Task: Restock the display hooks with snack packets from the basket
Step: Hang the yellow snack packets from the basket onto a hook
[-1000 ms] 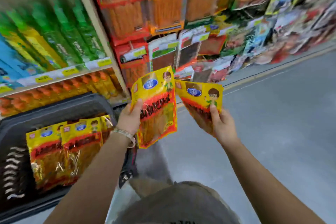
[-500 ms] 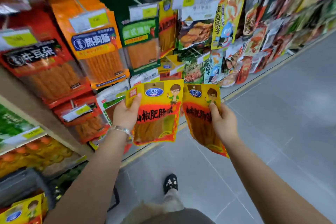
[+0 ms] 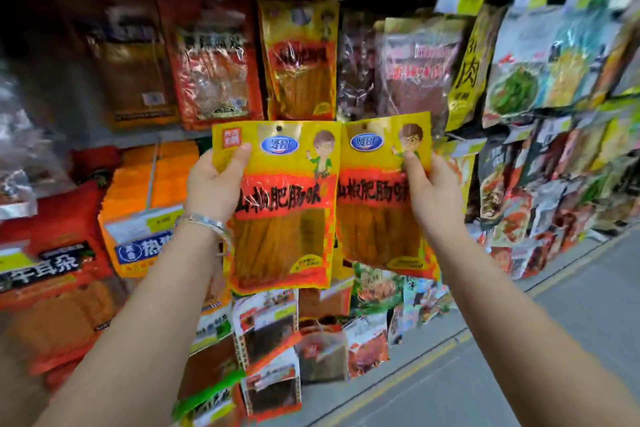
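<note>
I hold two yellow-and-red snack packets upright, side by side, in front of the display. My left hand (image 3: pixel 213 184) grips the left packet (image 3: pixel 280 218) by its upper left edge, thumb on the front. My right hand (image 3: pixel 433 194) grips the right packet (image 3: pixel 374 218) by its right edge, thumb near the cartoon figure. The left packet overlaps the right one slightly. Directly above them a matching yellow packet (image 3: pixel 299 59) hangs on a display hook. The basket is out of view.
Hanging snack packets cover the wall: orange packs (image 3: pixel 149 204) and red packs (image 3: pixel 52 253) at left, dark and brown packs (image 3: pixel 415 69) at upper right, smaller packets (image 3: pixel 270 340) below. Grey aisle floor (image 3: pixel 519 374) with a yellow line runs at lower right.
Both hands have risen with their packets from basket level to the hanging display, and the two packets have come together. My view has swung upward, and the basket has left the frame.
</note>
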The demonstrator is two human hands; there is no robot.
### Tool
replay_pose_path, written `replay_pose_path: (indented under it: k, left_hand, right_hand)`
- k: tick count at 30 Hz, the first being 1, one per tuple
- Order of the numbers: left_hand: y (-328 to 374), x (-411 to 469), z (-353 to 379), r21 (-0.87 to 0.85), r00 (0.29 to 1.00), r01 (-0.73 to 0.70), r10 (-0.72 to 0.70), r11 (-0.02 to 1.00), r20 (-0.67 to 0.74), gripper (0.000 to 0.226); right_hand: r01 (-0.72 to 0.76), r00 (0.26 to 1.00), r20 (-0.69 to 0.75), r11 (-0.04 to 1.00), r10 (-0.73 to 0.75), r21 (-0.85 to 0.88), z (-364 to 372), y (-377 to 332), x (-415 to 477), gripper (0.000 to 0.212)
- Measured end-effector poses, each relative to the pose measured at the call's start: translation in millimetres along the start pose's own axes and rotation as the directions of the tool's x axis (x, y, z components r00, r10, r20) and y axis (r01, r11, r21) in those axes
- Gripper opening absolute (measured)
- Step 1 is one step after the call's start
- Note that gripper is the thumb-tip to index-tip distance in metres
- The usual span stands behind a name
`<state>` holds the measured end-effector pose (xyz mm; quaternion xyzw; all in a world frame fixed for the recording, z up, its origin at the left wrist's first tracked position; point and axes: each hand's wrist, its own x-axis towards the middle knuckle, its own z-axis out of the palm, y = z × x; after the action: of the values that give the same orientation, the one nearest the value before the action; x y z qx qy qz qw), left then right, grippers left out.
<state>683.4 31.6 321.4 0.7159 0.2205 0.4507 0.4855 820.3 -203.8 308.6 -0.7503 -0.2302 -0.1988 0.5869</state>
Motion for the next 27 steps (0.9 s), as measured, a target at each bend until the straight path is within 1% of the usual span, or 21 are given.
replay_pose_path:
  k: [3,5,7,10,12,14,17,19,25,27]
  left_hand:
    - [19.3,30.1,17.6,-0.112,0.998,-0.023,0.016,0.993,-0.063,0.014]
    - [29.1,45.6,27.0,-0.138,0.993,-0.042,0.027,0.989,-0.115,0.012]
    - [37.4,58.4,32.1,-0.077,0.985,-0.064,0.051,0.995,-0.164,0.011]
    - [48.2,73.3,36.4,-0.011,0.969,-0.087,0.082,0.996,-0.232,0.008]
    - [55.2,78.6,38.8,-0.023,0.961,-0.074,0.065,0.997,-0.269,0.009]
    - [60.7,81.8,41.1,-0.073,0.956,-0.069,0.045,0.995,-0.29,0.012]
    - [66.9,83.1,42.5,-0.07,0.951,-0.068,0.044,0.995,-0.305,0.017]
    - [70.3,83.4,42.3,-0.07,0.945,-0.07,0.044,0.995,-0.323,0.012]
    - [76.8,82.5,47.4,-0.101,0.944,-0.067,0.03,0.993,-0.327,0.011]
    - [77.8,82.3,50.4,-0.113,0.943,-0.059,0.018,0.992,-0.332,0.01]
  right_hand:
    - [0.04,0.998,0.033,0.988,-0.046,0.146,9.3,-8.0,54.5,0.033]
    - [0.032,0.997,0.059,0.973,-0.047,0.229,16.2,-13.5,88.0,0.032]
    - [0.005,0.996,0.084,0.951,-0.032,0.31,22.6,-18.9,118.6,0.028]
    - [-0.048,0.985,0.168,0.898,-0.029,0.437,31.1,-28.0,156.0,0.021]
    - [-0.078,0.976,0.216,0.87,-0.033,0.486,36.5,-34.8,175.9,0.024]
    - [-0.114,0.968,0.25,0.839,-0.027,0.532,41.5,-40.9,191.8,0.027]
    - [-0.156,0.956,0.289,0.766,-0.041,0.624,49.2,-45.6,209.2,0.02]
    - [-0.186,0.951,0.307,0.73,-0.034,0.657,53.2,-44.9,215.6,0.016]
    - [-0.225,0.934,0.357,0.732,-0.026,0.643,59.5,-36.1,219.1,0.014]
    - [-0.231,0.937,0.35,0.727,-0.013,0.647,64.1,-38.3,219.7,0.013]
